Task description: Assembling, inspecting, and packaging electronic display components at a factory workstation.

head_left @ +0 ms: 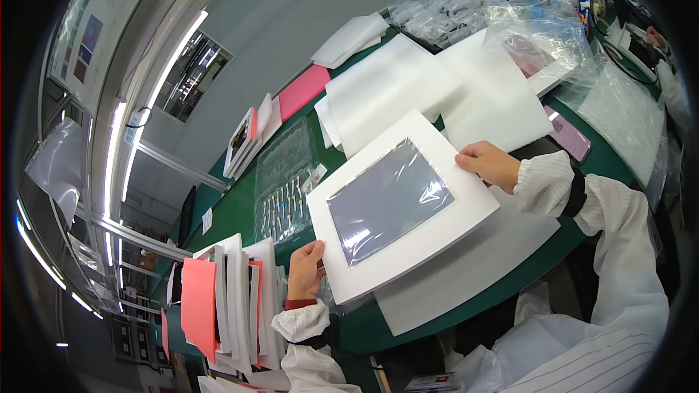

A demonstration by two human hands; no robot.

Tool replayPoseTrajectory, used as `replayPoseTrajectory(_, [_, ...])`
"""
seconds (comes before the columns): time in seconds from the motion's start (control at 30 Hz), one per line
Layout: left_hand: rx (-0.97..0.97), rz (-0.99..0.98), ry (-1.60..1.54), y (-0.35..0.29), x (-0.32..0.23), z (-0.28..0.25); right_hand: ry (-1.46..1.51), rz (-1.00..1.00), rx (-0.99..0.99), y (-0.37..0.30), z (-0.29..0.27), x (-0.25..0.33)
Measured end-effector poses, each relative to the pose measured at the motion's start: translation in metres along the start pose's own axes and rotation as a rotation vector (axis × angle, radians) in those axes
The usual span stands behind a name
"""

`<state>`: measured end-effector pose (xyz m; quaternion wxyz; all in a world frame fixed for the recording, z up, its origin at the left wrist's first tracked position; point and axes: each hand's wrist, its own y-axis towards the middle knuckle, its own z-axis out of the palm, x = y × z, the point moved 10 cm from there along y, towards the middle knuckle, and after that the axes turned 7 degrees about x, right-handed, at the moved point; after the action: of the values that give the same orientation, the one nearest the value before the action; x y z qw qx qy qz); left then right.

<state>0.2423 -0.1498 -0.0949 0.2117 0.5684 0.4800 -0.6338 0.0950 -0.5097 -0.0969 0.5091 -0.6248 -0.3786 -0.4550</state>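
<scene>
While your left hand [306, 271] grips the flat white rectangular frame [411, 251] at eight o'clock and right hand [499, 167] at two, its glossy grey panel [392, 202] already sits inside, above the green tabletop [473, 306], not yet laid down.

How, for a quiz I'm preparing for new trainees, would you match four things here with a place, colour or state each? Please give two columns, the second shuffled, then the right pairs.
Things:
1. white frame
2. phone
3. clear tray
4. table

Descriptions:
A. has a green top
B. pinkish, lying just beyond the right sleeve
C. has rows of small parts in it
D. held by the left hand and the right hand

Pairs: 1-D, 2-B, 3-C, 4-A
</scene>
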Motion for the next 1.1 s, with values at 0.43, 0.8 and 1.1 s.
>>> replayPoseTrajectory(0.43, [-0.011,0.223,-0.072,0.086,-0.049,0.022,-0.122,-0.224,-0.125,0.080,-0.060,0.035])
replayPoseTrajectory(0.8, [-0.230,0.464,-0.278,0.168,-0.021,0.014,-0.457,-0.352,-0.222,0.150,-0.077,0.028])
replayPoseTrajectory(1.1, [-0.289,0.509,-0.351,0.180,-0.013,0.014,-1.117,-0.346,-0.688,0.002,-0.187,0.051])
